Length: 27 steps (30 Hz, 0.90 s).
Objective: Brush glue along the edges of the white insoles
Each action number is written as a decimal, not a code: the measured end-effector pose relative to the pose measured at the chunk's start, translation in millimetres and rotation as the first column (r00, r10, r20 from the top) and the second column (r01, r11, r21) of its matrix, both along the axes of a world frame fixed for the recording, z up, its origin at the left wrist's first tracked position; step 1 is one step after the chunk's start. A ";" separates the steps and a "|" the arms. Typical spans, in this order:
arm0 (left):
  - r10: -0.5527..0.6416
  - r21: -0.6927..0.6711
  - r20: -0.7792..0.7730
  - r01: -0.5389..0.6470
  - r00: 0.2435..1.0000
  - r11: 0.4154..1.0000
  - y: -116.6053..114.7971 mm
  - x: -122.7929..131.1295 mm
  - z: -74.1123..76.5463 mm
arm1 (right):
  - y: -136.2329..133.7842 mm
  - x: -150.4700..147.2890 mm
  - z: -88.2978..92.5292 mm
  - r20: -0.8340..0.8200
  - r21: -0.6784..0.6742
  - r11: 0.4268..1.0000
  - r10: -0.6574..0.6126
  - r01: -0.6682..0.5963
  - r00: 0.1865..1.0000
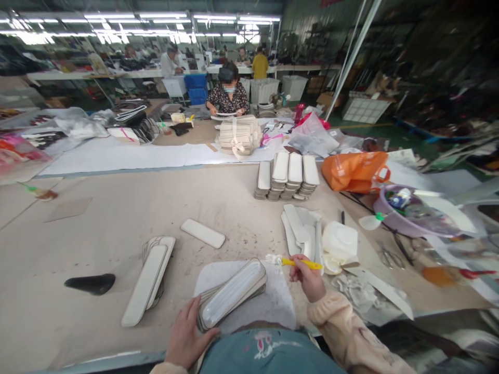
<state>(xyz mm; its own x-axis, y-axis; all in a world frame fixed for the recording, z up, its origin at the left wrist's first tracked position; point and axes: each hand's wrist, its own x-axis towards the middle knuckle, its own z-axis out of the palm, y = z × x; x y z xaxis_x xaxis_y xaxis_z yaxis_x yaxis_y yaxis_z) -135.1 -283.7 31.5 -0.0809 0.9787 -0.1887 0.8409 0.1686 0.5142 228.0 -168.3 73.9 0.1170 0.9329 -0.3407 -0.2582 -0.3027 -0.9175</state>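
In my right hand (307, 278) is a brush with a yellow handle (290, 262), its bristles (274, 259) coated in white and pointing left. My left hand (191, 330) rests with thumb and fingers apart against the near left end of a stack of long rounded panels (234, 293). Wet-looking white streaks cover the top panel. Under the stack lies a pale sheet (280, 298). A second fanned stack of panels (148, 280) sits to the left, and a single panel (203, 232) lies flat beyond.
White-topped stacks (288, 176) stand farther back. To the right are a white plastic container (340, 241), white trays (302, 231), scissors (391, 256), an orange bag (354, 171) and a purple basin (405, 221). A black pad (90, 283) lies left. Across the table a person (229, 93) handles panels.
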 end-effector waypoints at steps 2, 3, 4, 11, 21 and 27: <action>0.005 0.075 0.034 -0.008 0.999 0.997 9.6 11.5 21.0 | -4.4 17.2 6.8 -0.124 0.006 0.994 -0.111 0.112 0.986; -0.013 0.094 0.075 0.006 0.997 0.996 17.4 22.2 32.4 | -6.8 27.2 11.1 -0.179 0.002 0.986 -0.161 0.164 0.971; -0.049 0.094 0.126 0.037 0.991 0.995 26.9 36.3 43.6 | -9.5 38.0 15.7 -0.234 -0.008 0.978 -0.205 0.209 0.950; -0.327 -0.092 0.380 0.387 0.865 0.917 100.2 192.9 65.8 | -40.7 108.9 45.2 -0.603 -0.081 0.925 -0.343 0.372 0.721; -0.444 -0.135 0.098 0.454 0.891 0.881 152.4 340.3 -1.3 | -110.3 162.8 53.6 -0.637 -0.185 0.848 -0.489 0.497 0.596; -0.448 -0.083 0.029 0.449 0.894 0.890 209.4 369.6 -4.4 | -129.2 189.9 47.9 -0.298 -0.109 0.858 -0.510 0.502 0.807</action>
<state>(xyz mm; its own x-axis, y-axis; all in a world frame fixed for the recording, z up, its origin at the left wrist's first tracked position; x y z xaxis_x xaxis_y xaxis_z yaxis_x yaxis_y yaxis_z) 234.5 -74.3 27.1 0.3650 0.8905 -0.2715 0.8328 -0.1819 0.5228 417.9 -297.5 121.7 0.4566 0.7618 -0.4595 -0.6458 -0.0715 -0.7602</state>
